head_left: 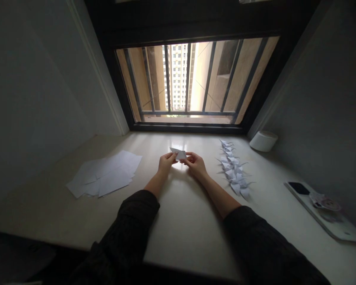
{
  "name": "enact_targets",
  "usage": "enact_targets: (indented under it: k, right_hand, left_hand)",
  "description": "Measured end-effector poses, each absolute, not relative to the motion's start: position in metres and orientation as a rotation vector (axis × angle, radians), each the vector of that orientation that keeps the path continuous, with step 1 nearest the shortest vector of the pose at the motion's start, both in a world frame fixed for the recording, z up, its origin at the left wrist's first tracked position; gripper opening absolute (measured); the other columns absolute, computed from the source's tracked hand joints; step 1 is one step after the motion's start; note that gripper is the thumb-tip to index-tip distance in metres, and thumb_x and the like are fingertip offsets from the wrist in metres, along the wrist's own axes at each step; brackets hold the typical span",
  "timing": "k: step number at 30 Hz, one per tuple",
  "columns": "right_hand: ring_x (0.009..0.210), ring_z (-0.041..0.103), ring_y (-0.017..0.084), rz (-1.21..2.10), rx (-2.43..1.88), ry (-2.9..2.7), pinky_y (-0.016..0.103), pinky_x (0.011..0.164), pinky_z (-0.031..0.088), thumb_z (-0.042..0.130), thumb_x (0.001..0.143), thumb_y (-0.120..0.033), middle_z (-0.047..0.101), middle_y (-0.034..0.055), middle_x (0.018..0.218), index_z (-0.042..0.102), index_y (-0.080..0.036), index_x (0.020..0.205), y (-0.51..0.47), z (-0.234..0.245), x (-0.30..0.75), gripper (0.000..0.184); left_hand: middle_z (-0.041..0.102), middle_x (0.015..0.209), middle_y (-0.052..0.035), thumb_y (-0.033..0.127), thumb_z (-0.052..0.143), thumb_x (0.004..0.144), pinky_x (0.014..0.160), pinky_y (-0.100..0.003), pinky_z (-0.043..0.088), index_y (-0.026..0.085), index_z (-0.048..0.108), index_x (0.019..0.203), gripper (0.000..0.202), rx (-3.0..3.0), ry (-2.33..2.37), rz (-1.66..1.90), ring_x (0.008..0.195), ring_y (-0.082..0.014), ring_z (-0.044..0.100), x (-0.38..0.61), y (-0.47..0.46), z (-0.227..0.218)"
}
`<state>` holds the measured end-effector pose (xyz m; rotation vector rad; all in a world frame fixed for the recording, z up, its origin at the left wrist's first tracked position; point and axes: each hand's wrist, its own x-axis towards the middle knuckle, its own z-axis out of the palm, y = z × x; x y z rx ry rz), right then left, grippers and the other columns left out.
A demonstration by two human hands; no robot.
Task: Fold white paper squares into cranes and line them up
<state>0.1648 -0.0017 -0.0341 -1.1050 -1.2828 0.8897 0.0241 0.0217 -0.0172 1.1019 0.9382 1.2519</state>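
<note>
A small piece of folded white paper (180, 154), with a point toward the upper left, is held up between both hands above the sill. My left hand (166, 161) pinches its left side, thumb on the near face. On the right edge, my right hand (195, 163) grips it between thumb and fingers. To the right stands a row of several folded paper cranes (233, 168), wings and tails sticking out. Left of my arms lies a loose, overlapping pile of white paper sheets (109, 174).
The pale windowsill (184, 233) carries everything. A white roll (263, 141) rests by the right wall. Nearer on that side lies a phone (323, 209) with a round attachment on its back. Beyond the sill is a dark-framed window (186, 128) with bars outside.
</note>
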Motion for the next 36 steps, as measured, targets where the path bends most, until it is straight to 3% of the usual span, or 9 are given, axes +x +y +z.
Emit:
enact_targets:
  k: [4,10,17,23,28,36]
  right_hand:
    - [0.056,0.061,0.016,0.827,-1.147,-1.332,0.027,0.056,0.047,0.074,0.059,-0.049,0.068,0.0015,0.064,0.064,-0.019,0.096,-0.003,-0.033,0.165,0.049]
    - [0.062,0.064,0.018,0.697,-1.268,-1.313,0.028,0.061,0.047,0.066,0.068,-0.051,0.070,0.0030,0.067,0.065,-0.021,0.083,-0.010,-0.029,0.166,0.034]
    - [0.067,0.063,0.019,0.552,-1.356,-1.280,0.029,0.064,0.046,0.060,0.073,-0.052,0.070,0.0055,0.072,0.070,-0.019,0.075,-0.006,-0.029,0.171,0.034]
    - [0.067,0.061,0.019,0.631,-1.333,-1.223,0.028,0.059,0.044,0.057,0.074,-0.050,0.070,0.0069,0.072,0.071,-0.016,0.077,-0.003,-0.032,0.169,0.037]
    - [0.062,0.059,0.018,0.670,-1.280,-1.197,0.027,0.057,0.044,0.059,0.073,-0.051,0.069,0.0054,0.068,0.071,-0.016,0.077,-0.004,-0.033,0.166,0.037]
    - [0.060,0.061,0.018,0.662,-1.280,-1.147,0.027,0.056,0.045,0.066,0.066,-0.053,0.070,0.0058,0.065,0.073,-0.017,0.076,-0.006,-0.032,0.166,0.038]
  left_hand:
    - [0.069,0.074,-0.0075,0.043,0.075,0.059,0.074,-0.033,0.050,0.010,0.070,0.082,0.041,1.075,0.850,1.272,0.069,-0.0169,0.063,0.022,0.021,-0.018]
    - [0.070,0.081,-0.0077,0.043,0.073,0.062,0.072,-0.029,0.049,0.012,0.071,0.084,0.038,1.135,0.906,1.364,0.072,-0.0160,0.063,0.025,0.022,-0.021]
    - [0.071,0.083,-0.0083,0.046,0.069,0.067,0.071,-0.030,0.049,0.014,0.072,0.085,0.037,1.259,0.915,1.373,0.076,-0.0180,0.063,0.028,0.020,-0.015]
    - [0.062,0.117,-0.0132,0.044,0.066,0.072,0.085,-0.035,0.046,0.016,0.062,0.114,0.050,1.354,0.755,1.260,0.105,-0.0255,0.059,0.023,0.021,-0.006]
    - [0.062,0.118,-0.0154,0.035,0.073,0.069,0.096,-0.040,0.039,0.013,0.053,0.125,0.063,1.346,0.615,1.166,0.110,-0.0277,0.056,0.022,0.020,-0.005]
    - [0.065,0.110,-0.0134,0.031,0.074,0.067,0.092,-0.039,0.041,0.015,0.054,0.123,0.061,1.290,0.621,1.136,0.101,-0.0256,0.060,0.021,0.022,-0.007]
